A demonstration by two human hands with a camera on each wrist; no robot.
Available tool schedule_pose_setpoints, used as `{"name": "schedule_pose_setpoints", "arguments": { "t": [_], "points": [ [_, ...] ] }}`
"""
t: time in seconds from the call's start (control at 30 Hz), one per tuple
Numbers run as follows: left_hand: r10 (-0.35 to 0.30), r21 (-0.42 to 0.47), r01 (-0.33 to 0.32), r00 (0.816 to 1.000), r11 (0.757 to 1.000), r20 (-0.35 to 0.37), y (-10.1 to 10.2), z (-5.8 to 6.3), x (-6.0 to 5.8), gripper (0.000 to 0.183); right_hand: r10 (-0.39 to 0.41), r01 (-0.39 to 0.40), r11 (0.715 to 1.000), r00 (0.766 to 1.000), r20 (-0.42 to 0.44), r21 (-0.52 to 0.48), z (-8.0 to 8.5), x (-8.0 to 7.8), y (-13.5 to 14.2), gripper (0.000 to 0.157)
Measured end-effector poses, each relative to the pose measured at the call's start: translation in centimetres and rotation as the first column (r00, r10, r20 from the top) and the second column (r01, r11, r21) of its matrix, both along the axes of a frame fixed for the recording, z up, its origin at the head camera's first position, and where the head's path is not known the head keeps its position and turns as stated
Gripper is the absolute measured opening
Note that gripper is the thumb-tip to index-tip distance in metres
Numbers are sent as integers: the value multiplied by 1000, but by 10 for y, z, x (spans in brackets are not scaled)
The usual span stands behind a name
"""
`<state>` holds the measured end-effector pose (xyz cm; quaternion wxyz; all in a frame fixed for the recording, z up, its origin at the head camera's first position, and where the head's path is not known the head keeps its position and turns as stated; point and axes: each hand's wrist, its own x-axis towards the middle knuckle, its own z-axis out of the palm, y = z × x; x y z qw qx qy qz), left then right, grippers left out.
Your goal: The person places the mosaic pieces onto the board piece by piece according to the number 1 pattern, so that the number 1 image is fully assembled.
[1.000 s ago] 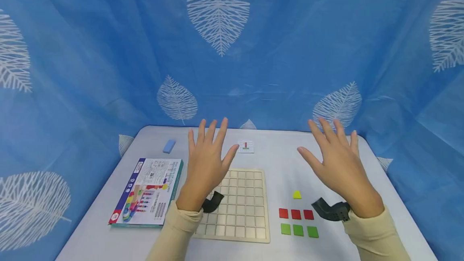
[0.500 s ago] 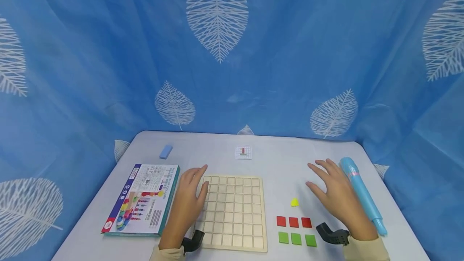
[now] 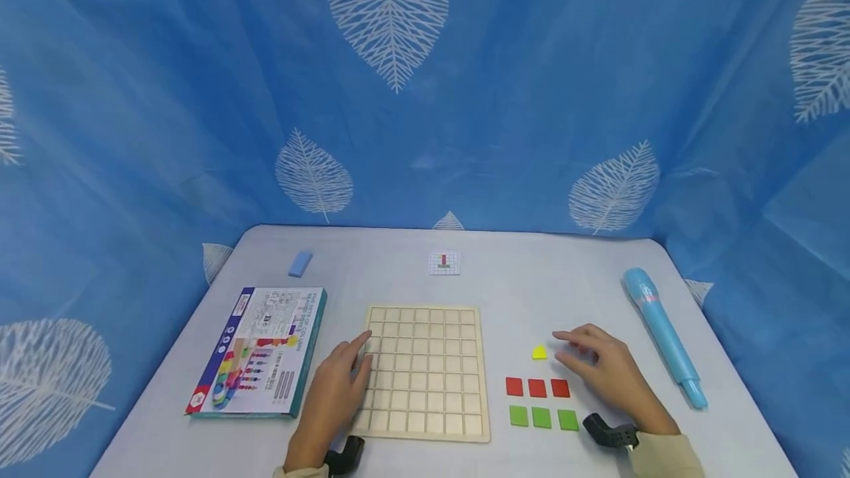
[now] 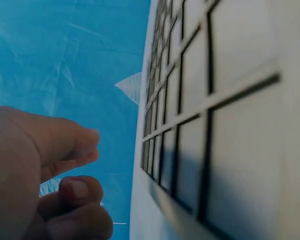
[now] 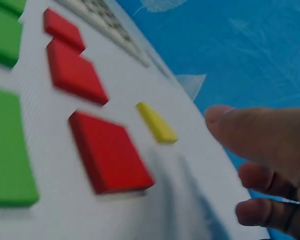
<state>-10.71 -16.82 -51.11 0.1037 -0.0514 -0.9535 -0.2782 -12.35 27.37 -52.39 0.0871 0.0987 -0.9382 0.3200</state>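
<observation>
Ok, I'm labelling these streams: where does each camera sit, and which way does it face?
Head: worn on the head, facing forward and down over the white table toward the blue curtain; left hand and right hand show.
Left wrist: worn there, looking across the grid board; the left hand enters at lower left.
Right wrist: worn there, facing the red tiles, green tiles and yellow tile; the right hand shows at right.
Shared: head and right wrist both show the yellow tile.
</observation>
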Motion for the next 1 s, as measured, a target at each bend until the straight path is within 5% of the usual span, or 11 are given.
{"name": "schedule_pose_setpoints", "arguments": {
  "t": [0.33, 0.6, 1.0],
  "points": [
    [1, -9, 0, 997, 1000, 79, -5, -12, -2, 43, -7, 10, 999, 997, 71, -42, -21, -5, -7, 37],
    [6, 13, -9, 988, 1000, 155, -10, -17, -3, 41, -55, 56, 998, 992, 115, -7, -22, -1, -11, 37],
    [4, 16, -7, 988, 1000, 152, -12, -20, -4, 39, -54, 49, 997, 994, 97, 51, -23, -1, -14, 37]
  ]
}}
